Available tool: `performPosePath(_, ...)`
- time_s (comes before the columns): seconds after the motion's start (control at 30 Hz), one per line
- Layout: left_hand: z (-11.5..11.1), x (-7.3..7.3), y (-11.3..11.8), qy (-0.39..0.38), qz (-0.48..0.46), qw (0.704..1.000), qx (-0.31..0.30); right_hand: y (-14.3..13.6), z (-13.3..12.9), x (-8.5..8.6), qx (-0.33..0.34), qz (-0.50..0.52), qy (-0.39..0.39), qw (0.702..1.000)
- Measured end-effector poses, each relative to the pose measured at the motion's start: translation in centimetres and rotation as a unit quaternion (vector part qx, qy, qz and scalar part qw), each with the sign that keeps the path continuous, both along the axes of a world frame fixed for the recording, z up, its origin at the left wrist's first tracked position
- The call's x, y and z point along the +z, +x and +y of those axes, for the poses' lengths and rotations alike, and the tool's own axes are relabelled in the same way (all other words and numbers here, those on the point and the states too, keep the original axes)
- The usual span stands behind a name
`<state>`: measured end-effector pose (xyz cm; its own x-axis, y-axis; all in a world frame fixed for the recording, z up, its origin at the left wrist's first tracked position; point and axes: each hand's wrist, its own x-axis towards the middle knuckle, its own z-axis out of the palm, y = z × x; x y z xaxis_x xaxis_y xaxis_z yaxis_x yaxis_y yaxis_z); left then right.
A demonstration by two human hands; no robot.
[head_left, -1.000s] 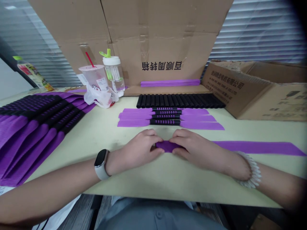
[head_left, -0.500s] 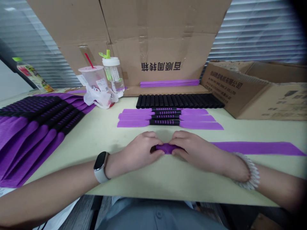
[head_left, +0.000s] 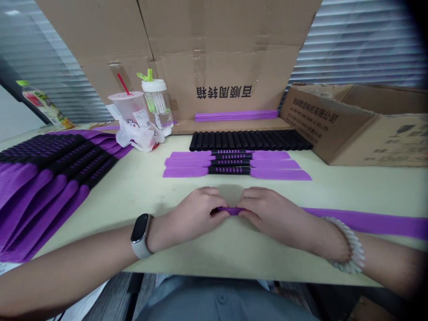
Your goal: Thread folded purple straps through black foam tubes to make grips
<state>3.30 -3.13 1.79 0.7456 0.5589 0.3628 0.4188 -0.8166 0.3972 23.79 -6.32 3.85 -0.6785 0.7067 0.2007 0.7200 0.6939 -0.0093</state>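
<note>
Both hands meet over the near middle of the table, pinching one purple strap [head_left: 361, 221]. My left hand [head_left: 197, 217] is closed on its left end, and whether a black sleeve sits inside those fingers is hidden. My right hand [head_left: 270, 217] grips the strap a short way along. Between the fingertips only a short, narrowed piece of purple webbing shows. The rest of the strap passes behind my right hand and lies out to the right. Just beyond the hands lie several purple straps with black slotted sleeves [head_left: 229, 170] around their middles.
A row of black sleeves [head_left: 250, 141] lies farther back, with flat purple straps [head_left: 236, 116] behind it. Sleeved straps [head_left: 47, 178] are heaped at left. A pink cup [head_left: 129, 107], water bottle [head_left: 158, 104] and drink bottle [head_left: 45, 104] stand behind. An open carton [head_left: 368, 133] is at right.
The purple piece between my fingertips has become narrower. My right hand has lowered slightly, and the strap's trailing part has moved toward me and to the right.
</note>
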Motion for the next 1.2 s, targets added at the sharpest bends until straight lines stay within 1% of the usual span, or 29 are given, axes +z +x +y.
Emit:
performPosePath(0.13, 0.0, -0.1, 0.1, 0.006, 0.003, 1.0, -0.003, -0.2, 0.0, -0.1, 0.005, 0.012, -0.01, 1.0)
performPosePath(0.27, 0.1, -0.1, -0.1, 0.034, 0.026, 0.999, -0.001, 0.0, 0.0, 0.3, -0.015, 0.04, -0.062, 0.997)
performPosePath(0.37, 0.1, -0.1, -0.3, 0.052, 0.015, 0.998, 0.025, 0.6, 0.3, 1.1, -0.038, 0.088, -0.111, 0.989)
performPosePath(0.47, 0.2, 0.0, -0.6, 0.066, -0.039, 0.995, 0.061, 1.4, 0.8, 1.8, -0.064, 0.104, -0.127, 0.984)
performPosePath(0.53, 0.2, 0.1, -0.7, 0.08, -0.064, 0.992, 0.075, 1.9, 0.9, 2.0, -0.069, 0.1, -0.095, 0.988)
performPosePath(0.57, 0.2, 0.2, -0.8, 0.088, -0.071, 0.99, 0.083, 2.0, 0.9, 2.0, -0.065, 0.09, -0.059, 0.992)
performPosePath(0.63, 0.3, 0.4, -0.9, 0.108, -0.081, 0.987, 0.09, 2.2, 0.7, 1.9, -0.039, 0.047, 0.041, 0.997)
performPosePath(0.7, 0.4, 0.6, -1.1, 0.127, -0.075, 0.986, 0.072, 2.2, 0.5, 1.6, 0.004, -0.015, 0.131, 0.991)
performPosePath(0.77, 0.4, 0.8, -1.2, 0.129, -0.042, 0.99, 0.04, 2.0, 0.4, 1.3, 0.045, -0.07, 0.168, 0.982)
performPosePath(0.83, 0.4, 1.0, -1.3, 0.111, 0.006, 0.994, 0.016, 1.8, 0.3, 0.9, 0.072, -0.103, 0.152, 0.98)
performPosePath(0.9, 0.3, 1.2, -1.3, 0.087, 0.048, 0.995, 0.002, 1.6, 0.3, 0.7, 0.079, -0.101, 0.103, 0.986)
performPosePath(1.0, 0.2, 1.2, -1.2, 0.063, 0.081, 0.995, -0.013, 1.3, 0.1, 0.8, 0.05, -0.037, -0.009, 0.998)
performPosePath(1.07, 0.2, 1.1, -1.2, 0.06, 0.088, 0.994, -0.012, 1.1, 0.1, 0.9, 0.021, 0.009, -0.064, 0.998)
performPosePath(1.2, 0.2, 0.7, -1.1, 0.047, 0.084, 0.995, 0.004, 0.7, 0.0, 0.8, -0.012, 0.048, -0.089, 0.995)
